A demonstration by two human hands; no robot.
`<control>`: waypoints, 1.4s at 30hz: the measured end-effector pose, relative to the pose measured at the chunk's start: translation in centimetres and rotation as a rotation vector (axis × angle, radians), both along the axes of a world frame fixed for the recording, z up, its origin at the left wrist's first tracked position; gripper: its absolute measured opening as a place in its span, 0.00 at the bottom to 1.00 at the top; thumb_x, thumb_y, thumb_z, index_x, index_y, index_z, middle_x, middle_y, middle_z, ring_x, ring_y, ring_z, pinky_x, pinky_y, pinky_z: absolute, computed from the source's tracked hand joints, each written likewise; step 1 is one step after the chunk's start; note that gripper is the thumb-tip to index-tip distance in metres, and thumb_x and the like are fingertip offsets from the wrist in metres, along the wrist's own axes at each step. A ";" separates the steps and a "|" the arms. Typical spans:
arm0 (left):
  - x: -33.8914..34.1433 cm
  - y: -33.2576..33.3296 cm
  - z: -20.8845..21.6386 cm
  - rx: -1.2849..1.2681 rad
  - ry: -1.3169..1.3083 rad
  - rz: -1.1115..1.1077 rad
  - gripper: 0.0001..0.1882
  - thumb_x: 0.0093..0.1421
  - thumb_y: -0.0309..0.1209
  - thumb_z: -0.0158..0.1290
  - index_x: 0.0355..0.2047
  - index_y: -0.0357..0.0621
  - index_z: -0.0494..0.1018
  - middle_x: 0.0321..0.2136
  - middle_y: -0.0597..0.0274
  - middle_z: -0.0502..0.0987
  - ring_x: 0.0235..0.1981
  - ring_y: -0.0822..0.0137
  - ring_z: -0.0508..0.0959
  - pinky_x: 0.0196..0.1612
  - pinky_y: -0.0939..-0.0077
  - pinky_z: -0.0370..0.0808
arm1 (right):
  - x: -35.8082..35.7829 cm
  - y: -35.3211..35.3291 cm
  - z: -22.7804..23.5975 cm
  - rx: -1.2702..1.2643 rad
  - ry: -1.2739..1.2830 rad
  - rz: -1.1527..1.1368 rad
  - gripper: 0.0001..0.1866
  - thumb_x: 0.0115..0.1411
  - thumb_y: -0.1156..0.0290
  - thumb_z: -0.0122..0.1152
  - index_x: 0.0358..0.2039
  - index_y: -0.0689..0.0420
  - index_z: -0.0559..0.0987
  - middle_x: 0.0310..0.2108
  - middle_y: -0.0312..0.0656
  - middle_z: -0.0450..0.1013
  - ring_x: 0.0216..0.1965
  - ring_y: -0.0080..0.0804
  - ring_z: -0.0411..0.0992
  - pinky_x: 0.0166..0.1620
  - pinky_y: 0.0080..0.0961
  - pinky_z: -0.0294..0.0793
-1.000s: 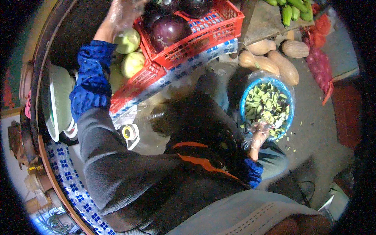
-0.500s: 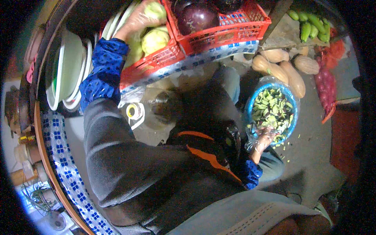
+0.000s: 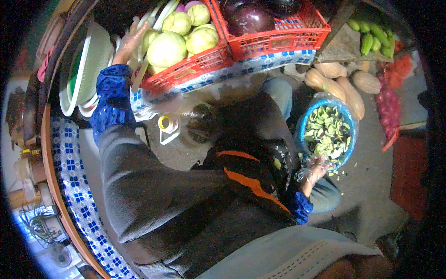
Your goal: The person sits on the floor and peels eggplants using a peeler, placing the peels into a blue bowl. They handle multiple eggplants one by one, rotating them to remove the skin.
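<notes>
My left hand (image 3: pixel 131 41) reaches to the upper left, its fingers stretched out beside the left end of a red crate (image 3: pixel 193 63). It lies next to pale green round vegetables (image 3: pixel 168 49) and some long white-green stalks (image 3: pixel 163 14); nothing shows in its grip. My right hand (image 3: pixel 317 170) is at the near rim of a blue basin (image 3: pixel 303 132), fingers bent. What those fingers hold, if anything, is hidden by shiny clear plastic around them. Cut green and dark pieces (image 3: pixel 327 132) fill the basin.
Large dark purple eggplants (image 3: pixel 251 19) sit in another red crate (image 3: pixel 278 46). Right of it lie tan squashes (image 3: pixel 350 95), green gourds (image 3: pixel 371 37) and a red net bag (image 3: pixel 386 102). White plastic baskets (image 3: pixel 90 60) lean at left; a white jug (image 3: pixel 168 128) stands below the crates.
My left hand has come away from the round pale green vegetable it was grasping and moved left, to the crate's end. The right hand stays at the basin's near rim.
</notes>
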State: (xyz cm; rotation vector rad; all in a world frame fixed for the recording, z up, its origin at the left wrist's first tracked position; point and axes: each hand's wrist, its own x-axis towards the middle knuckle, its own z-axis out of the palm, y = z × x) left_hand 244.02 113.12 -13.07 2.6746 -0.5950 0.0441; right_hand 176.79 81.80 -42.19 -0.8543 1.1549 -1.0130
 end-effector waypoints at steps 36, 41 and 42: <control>-5.2 -26.1 -4.4 0.070 -0.666 -0.749 0.14 0.49 0.21 0.48 0.37 0.34 0.74 0.29 0.37 0.76 0.35 0.38 0.76 0.37 0.51 0.74 | 18.0 1.9 19.8 -0.256 0.074 0.584 0.13 0.66 0.64 0.53 0.38 0.59 0.80 0.25 0.32 0.71 0.22 0.19 0.64 0.27 0.21 0.65; 3.3 -33.4 -7.5 0.233 -0.102 -0.487 0.20 0.60 0.42 0.44 0.45 0.43 0.74 0.34 0.44 0.79 0.40 0.45 0.78 0.43 0.53 0.73 | 16.7 1.3 16.5 -0.260 0.200 0.573 0.14 0.67 0.62 0.52 0.37 0.60 0.79 0.21 0.32 0.70 0.21 0.19 0.64 0.26 0.22 0.65; 4.3 -35.3 -7.5 0.271 -0.034 -0.413 0.22 0.63 0.44 0.40 0.46 0.44 0.73 0.35 0.46 0.79 0.40 0.47 0.78 0.44 0.53 0.72 | 16.1 1.2 15.7 -0.244 0.181 0.537 0.14 0.67 0.62 0.52 0.36 0.60 0.79 0.20 0.32 0.69 0.20 0.19 0.64 0.25 0.22 0.65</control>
